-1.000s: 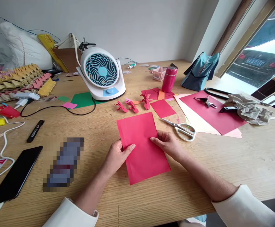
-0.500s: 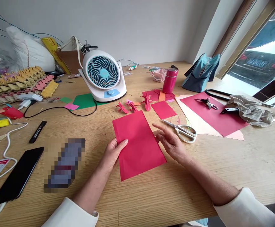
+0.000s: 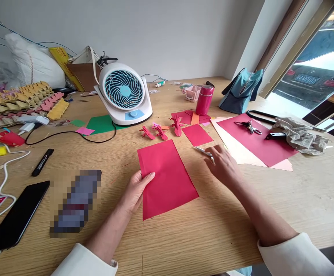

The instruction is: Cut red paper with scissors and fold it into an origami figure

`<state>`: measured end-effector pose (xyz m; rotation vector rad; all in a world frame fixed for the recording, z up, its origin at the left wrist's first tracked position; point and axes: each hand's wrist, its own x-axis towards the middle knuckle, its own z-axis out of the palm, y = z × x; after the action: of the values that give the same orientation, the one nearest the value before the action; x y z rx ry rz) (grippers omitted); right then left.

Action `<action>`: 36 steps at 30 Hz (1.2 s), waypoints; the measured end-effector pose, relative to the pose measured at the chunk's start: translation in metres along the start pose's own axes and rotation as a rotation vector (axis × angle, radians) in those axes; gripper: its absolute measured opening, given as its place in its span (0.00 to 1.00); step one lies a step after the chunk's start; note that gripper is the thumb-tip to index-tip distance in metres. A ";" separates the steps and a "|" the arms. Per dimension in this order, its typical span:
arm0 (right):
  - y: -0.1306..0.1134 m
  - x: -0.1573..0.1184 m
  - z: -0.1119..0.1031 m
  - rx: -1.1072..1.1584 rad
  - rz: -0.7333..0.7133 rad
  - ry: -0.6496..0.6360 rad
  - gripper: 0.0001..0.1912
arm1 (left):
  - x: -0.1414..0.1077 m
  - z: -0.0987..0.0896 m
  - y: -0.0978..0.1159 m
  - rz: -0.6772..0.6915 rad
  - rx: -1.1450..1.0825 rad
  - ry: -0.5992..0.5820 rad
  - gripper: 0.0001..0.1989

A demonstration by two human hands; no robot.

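My left hand [image 3: 135, 189] grips the left edge of a red sheet of paper [image 3: 168, 180], its thumb on top and its fingers hidden beneath. The sheet is held tilted in front of me. To the right, my right hand [image 3: 222, 165] is closed over the scissors [image 3: 204, 151]. Their blades stick out to the left past my fingers, and most of the handles are hidden. Just beyond lies a small red paper square [image 3: 197, 135]. Several folded red paper figures [image 3: 161, 132] stand to the left of it.
A white fan [image 3: 125, 92] stands at the back, with a pink flask [image 3: 204, 100] and a blue bag [image 3: 241, 92] further right. Stacked coloured sheets [image 3: 259, 140] carry keys [image 3: 249, 126]. At the left lie a black marker [image 3: 42, 162], a phone [image 3: 18, 216] and cables.
My right hand has moved right, from beside the sheet's edge onto the scissors, and its fingers have closed. My left hand still grips the red sheet. The view has shifted slightly.
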<state>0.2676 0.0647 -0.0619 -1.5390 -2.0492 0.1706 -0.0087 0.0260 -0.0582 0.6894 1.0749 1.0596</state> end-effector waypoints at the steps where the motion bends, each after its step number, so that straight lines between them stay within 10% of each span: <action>1: 0.011 0.002 -0.003 -0.152 0.067 0.012 0.12 | 0.001 0.000 0.000 0.001 -0.006 0.013 0.23; 11: 0.049 0.002 -0.027 -0.280 0.132 -0.237 0.14 | 0.003 -0.001 0.000 -0.009 -0.014 0.039 0.20; 26: 0.088 0.024 -0.008 -0.219 0.150 0.070 0.13 | 0.003 -0.001 0.000 -0.003 -0.003 0.011 0.22; 31: 0.047 0.017 -0.006 -0.064 0.066 0.153 0.14 | 0.000 0.002 0.000 0.004 -0.036 0.002 0.21; 36: -0.029 -0.010 -0.001 0.452 -0.264 -0.150 0.32 | 0.000 0.006 0.001 0.024 -0.075 0.021 0.21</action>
<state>0.2455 0.0458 -0.0522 -0.9988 -2.1192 0.6158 -0.0036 0.0262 -0.0555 0.6339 1.0417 1.1242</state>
